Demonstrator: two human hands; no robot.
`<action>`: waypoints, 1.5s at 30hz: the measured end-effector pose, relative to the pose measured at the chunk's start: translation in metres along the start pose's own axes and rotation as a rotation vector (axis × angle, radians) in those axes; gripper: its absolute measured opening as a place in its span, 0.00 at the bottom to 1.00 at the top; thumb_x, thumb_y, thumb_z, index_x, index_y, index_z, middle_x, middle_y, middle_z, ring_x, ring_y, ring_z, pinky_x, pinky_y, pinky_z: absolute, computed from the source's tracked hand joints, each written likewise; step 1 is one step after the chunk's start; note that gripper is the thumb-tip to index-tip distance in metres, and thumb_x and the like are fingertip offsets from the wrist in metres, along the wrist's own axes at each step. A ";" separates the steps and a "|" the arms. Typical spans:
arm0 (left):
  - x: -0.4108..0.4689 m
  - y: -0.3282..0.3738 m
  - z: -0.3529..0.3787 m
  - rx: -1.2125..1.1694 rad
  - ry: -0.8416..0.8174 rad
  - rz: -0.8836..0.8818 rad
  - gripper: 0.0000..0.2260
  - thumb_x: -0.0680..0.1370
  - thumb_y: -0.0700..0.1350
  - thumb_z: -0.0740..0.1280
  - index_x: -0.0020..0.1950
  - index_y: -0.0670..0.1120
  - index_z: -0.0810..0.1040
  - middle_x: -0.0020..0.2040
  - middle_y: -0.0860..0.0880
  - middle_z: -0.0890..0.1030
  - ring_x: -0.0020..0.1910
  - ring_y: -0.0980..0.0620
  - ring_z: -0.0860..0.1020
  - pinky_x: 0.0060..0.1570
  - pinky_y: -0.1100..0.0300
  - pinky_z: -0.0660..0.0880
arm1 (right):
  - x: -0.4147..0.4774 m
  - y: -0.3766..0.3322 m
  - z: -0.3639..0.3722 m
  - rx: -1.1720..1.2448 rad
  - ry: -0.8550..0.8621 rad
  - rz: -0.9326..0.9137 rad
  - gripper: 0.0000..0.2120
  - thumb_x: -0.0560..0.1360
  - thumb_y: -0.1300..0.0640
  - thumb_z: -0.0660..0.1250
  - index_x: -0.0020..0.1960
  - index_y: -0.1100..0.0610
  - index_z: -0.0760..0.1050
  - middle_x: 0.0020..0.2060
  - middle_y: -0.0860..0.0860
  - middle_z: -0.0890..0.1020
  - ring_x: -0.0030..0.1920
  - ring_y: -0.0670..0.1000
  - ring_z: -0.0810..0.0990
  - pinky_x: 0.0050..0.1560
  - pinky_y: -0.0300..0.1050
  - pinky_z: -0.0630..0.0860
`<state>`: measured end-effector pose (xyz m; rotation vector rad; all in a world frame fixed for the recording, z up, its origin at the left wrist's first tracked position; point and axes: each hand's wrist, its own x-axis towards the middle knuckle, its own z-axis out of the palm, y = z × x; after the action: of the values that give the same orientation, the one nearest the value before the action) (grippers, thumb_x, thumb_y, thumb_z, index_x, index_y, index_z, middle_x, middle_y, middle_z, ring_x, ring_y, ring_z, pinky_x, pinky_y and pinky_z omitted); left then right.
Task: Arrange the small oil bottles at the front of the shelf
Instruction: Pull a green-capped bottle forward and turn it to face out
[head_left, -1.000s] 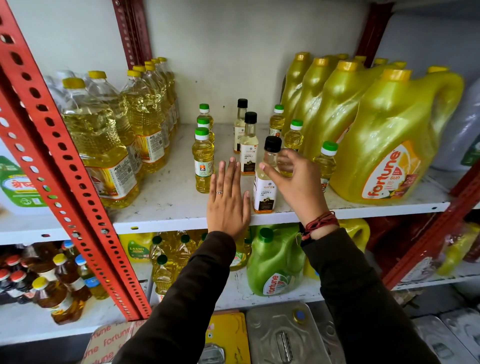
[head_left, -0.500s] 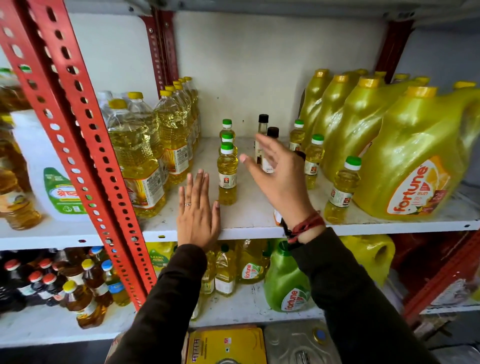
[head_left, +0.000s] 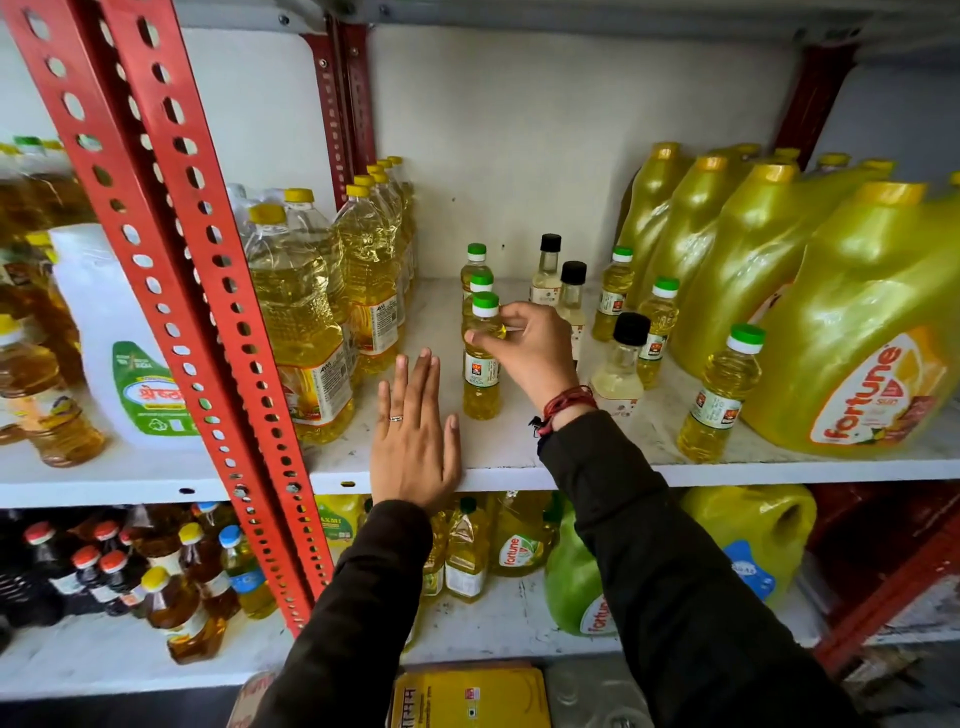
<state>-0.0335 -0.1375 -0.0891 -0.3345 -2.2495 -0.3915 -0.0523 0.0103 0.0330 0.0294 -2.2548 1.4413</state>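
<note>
Right hand (head_left: 530, 345), over black-capped bottle a moment ago, now pinches shoulder of front green-capped oil bottle (head_left: 482, 358) mid-shelf. Left hand (head_left: 415, 441) stays flat, fingers together, empty, on shelf (head_left: 727, 470) front edge. Next bottle likely coming forward.

Dark sleeves; left hand (head_left: 415, 447) ring; right hand (head_left: 535, 353) red wrist threads.

White back wall (head_left: 519, 130), red perforated steel upright (head_left: 171, 270), white shelf boards (head_left: 727, 470)
</note>
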 end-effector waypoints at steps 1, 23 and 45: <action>0.000 0.000 0.000 0.003 0.000 0.001 0.30 0.84 0.50 0.51 0.84 0.39 0.56 0.85 0.44 0.54 0.85 0.47 0.45 0.82 0.53 0.37 | 0.001 0.001 0.001 -0.019 0.022 0.005 0.19 0.63 0.52 0.81 0.51 0.57 0.83 0.46 0.51 0.87 0.47 0.48 0.85 0.55 0.49 0.82; 0.000 0.000 -0.002 -0.023 0.011 -0.004 0.30 0.84 0.50 0.51 0.84 0.39 0.57 0.85 0.42 0.56 0.85 0.47 0.46 0.82 0.54 0.36 | 0.005 0.002 -0.001 -0.003 -0.044 0.027 0.19 0.65 0.52 0.81 0.52 0.57 0.82 0.41 0.46 0.82 0.40 0.37 0.78 0.41 0.28 0.71; -0.001 0.001 -0.003 -0.028 -0.005 -0.014 0.30 0.84 0.50 0.51 0.84 0.39 0.56 0.85 0.43 0.55 0.85 0.46 0.46 0.82 0.53 0.36 | -0.042 -0.009 -0.025 -0.029 -0.119 -0.067 0.17 0.66 0.50 0.80 0.52 0.53 0.85 0.41 0.45 0.85 0.46 0.43 0.84 0.55 0.43 0.81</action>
<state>-0.0306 -0.1376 -0.0876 -0.3346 -2.2539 -0.4303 -0.0030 0.0188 0.0325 0.1842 -2.3462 1.4060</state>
